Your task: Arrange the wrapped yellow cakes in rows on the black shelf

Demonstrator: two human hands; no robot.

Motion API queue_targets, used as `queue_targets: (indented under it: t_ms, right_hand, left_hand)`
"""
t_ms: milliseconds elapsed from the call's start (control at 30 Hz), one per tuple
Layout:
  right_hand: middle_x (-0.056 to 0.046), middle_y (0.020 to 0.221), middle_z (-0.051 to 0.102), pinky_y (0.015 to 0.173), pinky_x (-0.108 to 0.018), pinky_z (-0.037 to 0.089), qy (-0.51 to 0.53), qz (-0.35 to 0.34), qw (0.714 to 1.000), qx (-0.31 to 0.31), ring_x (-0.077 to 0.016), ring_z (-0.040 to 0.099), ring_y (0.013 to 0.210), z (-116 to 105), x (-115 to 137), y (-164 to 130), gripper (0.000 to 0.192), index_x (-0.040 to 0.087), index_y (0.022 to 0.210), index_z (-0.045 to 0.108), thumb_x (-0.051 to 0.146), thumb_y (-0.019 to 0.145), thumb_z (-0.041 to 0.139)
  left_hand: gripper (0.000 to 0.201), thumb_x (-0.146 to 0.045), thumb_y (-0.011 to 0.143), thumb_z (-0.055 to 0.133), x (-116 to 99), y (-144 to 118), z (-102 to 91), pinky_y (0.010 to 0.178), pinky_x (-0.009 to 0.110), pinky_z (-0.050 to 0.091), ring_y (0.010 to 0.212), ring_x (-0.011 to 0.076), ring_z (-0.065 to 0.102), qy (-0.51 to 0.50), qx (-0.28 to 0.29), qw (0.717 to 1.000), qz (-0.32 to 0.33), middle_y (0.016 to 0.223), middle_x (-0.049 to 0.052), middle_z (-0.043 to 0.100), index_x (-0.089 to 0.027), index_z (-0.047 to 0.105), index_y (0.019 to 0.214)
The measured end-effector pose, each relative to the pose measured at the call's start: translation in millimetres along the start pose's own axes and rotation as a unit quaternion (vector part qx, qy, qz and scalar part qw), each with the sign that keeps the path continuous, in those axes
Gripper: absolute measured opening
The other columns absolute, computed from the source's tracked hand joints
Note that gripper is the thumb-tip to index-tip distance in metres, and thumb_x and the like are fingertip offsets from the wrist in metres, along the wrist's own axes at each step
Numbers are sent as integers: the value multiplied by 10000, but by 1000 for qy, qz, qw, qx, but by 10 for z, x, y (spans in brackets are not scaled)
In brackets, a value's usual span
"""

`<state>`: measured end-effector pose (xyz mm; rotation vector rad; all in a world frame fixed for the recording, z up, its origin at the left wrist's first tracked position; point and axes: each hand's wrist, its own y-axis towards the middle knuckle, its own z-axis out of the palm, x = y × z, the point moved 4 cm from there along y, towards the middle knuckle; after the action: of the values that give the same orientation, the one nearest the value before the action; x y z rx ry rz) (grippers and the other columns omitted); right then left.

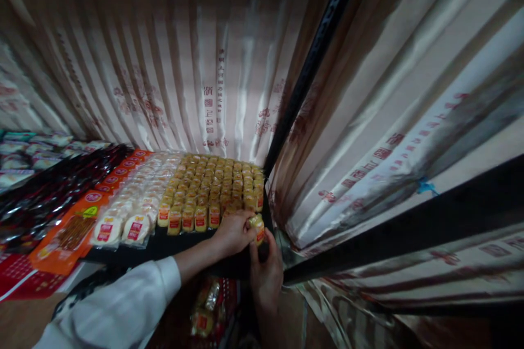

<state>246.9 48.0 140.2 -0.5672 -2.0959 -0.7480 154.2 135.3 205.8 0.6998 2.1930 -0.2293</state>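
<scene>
My left hand point(233, 233) and my right hand point(266, 270) meet at the front right corner of a black shelf point(180, 245). Both hold one small yellow wrapped snack pack point(257, 227) with a red label, fingers pinching it from the left and from below. Just behind it stand several rows of the same yellow packs point(216, 182), set upright and tightly packed. My left arm wears a white sleeve point(123, 305).
White round packs with red labels point(135, 207) lie left of the yellow ones, then orange-red packets point(77, 223) and dark glossy bags point(45, 196). Striped satin curtains point(388, 136) hang behind and to the right. More packs point(204, 311) sit below the shelf.
</scene>
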Motion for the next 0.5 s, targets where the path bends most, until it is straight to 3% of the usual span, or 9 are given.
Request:
queue_targets:
  t_ms: [100,233,367,500]
  right_hand:
    - [-148,1150,556,815,-367,434,16,36,999,-34,-250,535,1011,5,-74,144,519,157,1188,461,487,788,475]
    - [-138,1074,552,698,-312,459,25,40,998,-34,-227,538,941,72,-161,285,432,168,1105,453,460,787,458]
    - [-118,1001,560,713,-319,434,-10,34,999,-31,-223,538,885,155,-249,407,372,171,1052,467,424,781,442]
    - [-93,872,580,745,-330,412,-14,-16,999,-31,-215,532,825,236,-247,553,296,165,912,536,410,786,426]
  left_hand:
    - [378,-288,784,480,-97,120,47,795,298,461,861,181,577,18,-5,1000,22,979,56,623,-175,535,1141]
    - [387,-197,813,422,-191,183,95,900,312,433,1011,184,530,55,-39,996,60,1162,84,530,-165,479,1194]
    - [323,-131,804,409,-198,196,160,925,309,423,1035,184,489,120,-53,985,111,1120,73,546,-151,542,1098]
    - [232,-123,814,409,-160,226,184,908,323,430,1010,200,470,174,-36,972,152,1024,63,604,-144,616,915]
